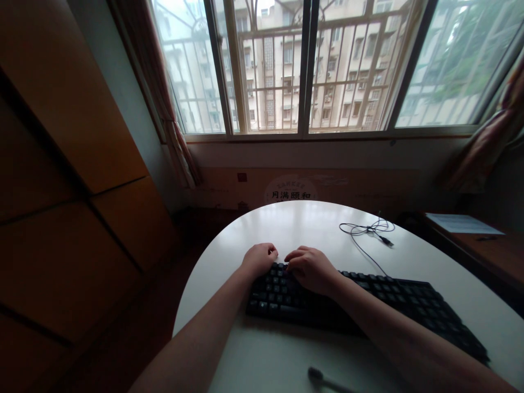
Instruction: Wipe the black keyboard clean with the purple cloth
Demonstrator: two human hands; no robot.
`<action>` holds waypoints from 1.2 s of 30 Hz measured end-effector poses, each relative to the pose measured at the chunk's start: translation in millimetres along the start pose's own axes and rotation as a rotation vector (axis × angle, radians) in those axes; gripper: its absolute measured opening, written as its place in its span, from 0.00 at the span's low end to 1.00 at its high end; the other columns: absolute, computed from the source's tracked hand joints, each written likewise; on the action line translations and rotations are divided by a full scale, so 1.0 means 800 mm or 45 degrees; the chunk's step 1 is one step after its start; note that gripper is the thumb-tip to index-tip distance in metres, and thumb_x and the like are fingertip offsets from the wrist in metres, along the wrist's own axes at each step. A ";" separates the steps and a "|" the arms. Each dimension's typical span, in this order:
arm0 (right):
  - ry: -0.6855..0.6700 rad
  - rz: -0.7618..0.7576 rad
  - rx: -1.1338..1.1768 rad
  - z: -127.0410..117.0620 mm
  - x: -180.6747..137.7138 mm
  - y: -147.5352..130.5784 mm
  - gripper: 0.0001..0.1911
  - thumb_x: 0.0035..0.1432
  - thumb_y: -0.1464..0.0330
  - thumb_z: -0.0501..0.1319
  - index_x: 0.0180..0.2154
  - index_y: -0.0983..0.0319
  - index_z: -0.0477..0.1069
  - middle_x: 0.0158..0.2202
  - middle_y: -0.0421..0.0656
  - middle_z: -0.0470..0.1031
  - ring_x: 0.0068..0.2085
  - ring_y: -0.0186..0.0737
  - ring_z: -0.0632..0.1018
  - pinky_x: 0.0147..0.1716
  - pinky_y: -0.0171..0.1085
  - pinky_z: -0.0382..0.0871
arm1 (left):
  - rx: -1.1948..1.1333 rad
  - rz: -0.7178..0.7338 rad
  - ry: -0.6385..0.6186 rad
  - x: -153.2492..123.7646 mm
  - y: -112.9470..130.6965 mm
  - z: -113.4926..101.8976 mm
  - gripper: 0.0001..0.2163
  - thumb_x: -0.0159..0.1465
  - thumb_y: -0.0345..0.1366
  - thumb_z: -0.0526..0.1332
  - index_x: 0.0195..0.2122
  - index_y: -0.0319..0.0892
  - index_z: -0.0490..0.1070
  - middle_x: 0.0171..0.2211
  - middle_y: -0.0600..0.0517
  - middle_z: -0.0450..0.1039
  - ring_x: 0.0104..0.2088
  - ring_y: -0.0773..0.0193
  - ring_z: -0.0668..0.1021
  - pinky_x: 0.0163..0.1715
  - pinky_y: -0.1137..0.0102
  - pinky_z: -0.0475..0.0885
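A black keyboard (278, 297) lies at a slant on the white round table (221, 349). At its far left corner is my left hand (260, 259), with curled fingers that seem to hold the keyboard's edge; the fingertips are partly hidden. My right hand (311, 268) reaches over the upper left keys, its fingers bent and drawn together close to the top row. Whatever sits between those fingers is too small and dark to make out. My right forearm passes above the middle of the keyboard and hides part of it.
A bundled black cable (368, 229) with a USB plug (386, 242) lies behind the keyboard. Near the table's front is a small black-headed brush (317, 374). A brown side table (470, 240) with a paper sheet (462, 222) stands right; wooden cabinets (82, 191) stand left.
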State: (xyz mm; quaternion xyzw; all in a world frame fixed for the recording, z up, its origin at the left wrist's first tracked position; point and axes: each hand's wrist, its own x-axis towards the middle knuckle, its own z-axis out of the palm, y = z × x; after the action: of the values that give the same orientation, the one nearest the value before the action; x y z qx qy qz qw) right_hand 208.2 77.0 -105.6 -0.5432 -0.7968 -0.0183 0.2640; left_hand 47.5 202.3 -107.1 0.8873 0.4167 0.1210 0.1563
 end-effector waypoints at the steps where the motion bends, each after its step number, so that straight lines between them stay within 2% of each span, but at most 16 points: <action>1: 0.007 0.008 -0.008 0.000 0.000 0.000 0.15 0.51 0.77 0.57 0.32 0.54 0.80 0.42 0.36 0.80 0.40 0.39 0.76 0.41 0.36 0.68 | -0.002 0.001 0.000 0.000 0.000 0.000 0.11 0.62 0.40 0.56 0.36 0.45 0.78 0.36 0.50 0.80 0.36 0.60 0.78 0.35 0.71 0.68; 6: 0.022 0.053 -0.018 -0.001 0.000 -0.002 0.13 0.51 0.76 0.58 0.31 0.55 0.79 0.42 0.38 0.80 0.40 0.40 0.76 0.40 0.37 0.68 | -0.005 0.002 0.003 0.000 -0.001 0.001 0.11 0.62 0.40 0.56 0.36 0.44 0.78 0.35 0.50 0.80 0.35 0.61 0.78 0.33 0.71 0.67; 11: 0.003 0.087 0.096 -0.003 -0.001 -0.003 0.14 0.50 0.76 0.58 0.32 0.55 0.80 0.43 0.38 0.80 0.43 0.40 0.77 0.45 0.37 0.70 | -0.005 -0.002 0.002 -0.001 0.001 -0.001 0.11 0.62 0.40 0.56 0.36 0.45 0.78 0.35 0.50 0.80 0.35 0.60 0.78 0.33 0.71 0.67; 16: -0.054 0.043 0.266 -0.005 -0.002 0.001 0.18 0.48 0.77 0.57 0.37 0.56 0.80 0.51 0.41 0.76 0.50 0.43 0.75 0.53 0.41 0.68 | -0.006 0.002 -0.001 -0.002 0.004 -0.003 0.11 0.62 0.40 0.56 0.35 0.45 0.78 0.35 0.50 0.80 0.35 0.60 0.78 0.33 0.71 0.67; 21: -0.101 -0.031 0.248 -0.007 -0.001 -0.001 0.19 0.50 0.76 0.57 0.41 0.55 0.80 0.57 0.42 0.72 0.53 0.46 0.74 0.54 0.45 0.66 | -0.007 0.002 -0.003 -0.002 0.002 -0.002 0.11 0.62 0.41 0.56 0.36 0.45 0.78 0.36 0.50 0.80 0.36 0.60 0.78 0.34 0.71 0.68; 25: -0.053 0.011 0.133 -0.007 0.002 -0.005 0.14 0.54 0.71 0.58 0.37 0.54 0.81 0.54 0.41 0.75 0.51 0.47 0.75 0.52 0.47 0.66 | -0.008 0.001 -0.003 -0.001 0.001 -0.002 0.11 0.62 0.41 0.56 0.36 0.45 0.78 0.36 0.50 0.80 0.36 0.60 0.78 0.33 0.71 0.67; 31: -0.021 0.029 0.068 -0.004 0.005 -0.004 0.10 0.51 0.72 0.59 0.29 0.57 0.80 0.47 0.40 0.79 0.47 0.44 0.77 0.49 0.43 0.68 | -0.006 -0.005 -0.002 -0.002 0.002 -0.003 0.11 0.62 0.40 0.56 0.36 0.44 0.78 0.35 0.50 0.80 0.35 0.61 0.78 0.33 0.71 0.67; 36: 0.021 0.050 0.115 -0.003 0.002 -0.003 0.10 0.51 0.73 0.60 0.30 0.56 0.80 0.44 0.40 0.80 0.45 0.42 0.77 0.48 0.40 0.69 | -0.015 -0.015 -0.004 -0.001 0.001 -0.001 0.11 0.62 0.40 0.56 0.36 0.45 0.78 0.35 0.51 0.80 0.35 0.61 0.78 0.33 0.71 0.68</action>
State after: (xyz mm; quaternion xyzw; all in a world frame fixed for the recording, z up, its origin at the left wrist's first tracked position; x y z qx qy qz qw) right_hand 206.6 76.6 -102.0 -0.5463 -0.7837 0.0183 0.2952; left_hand 47.5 201.2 -106.2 0.8842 0.4208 0.1211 0.1629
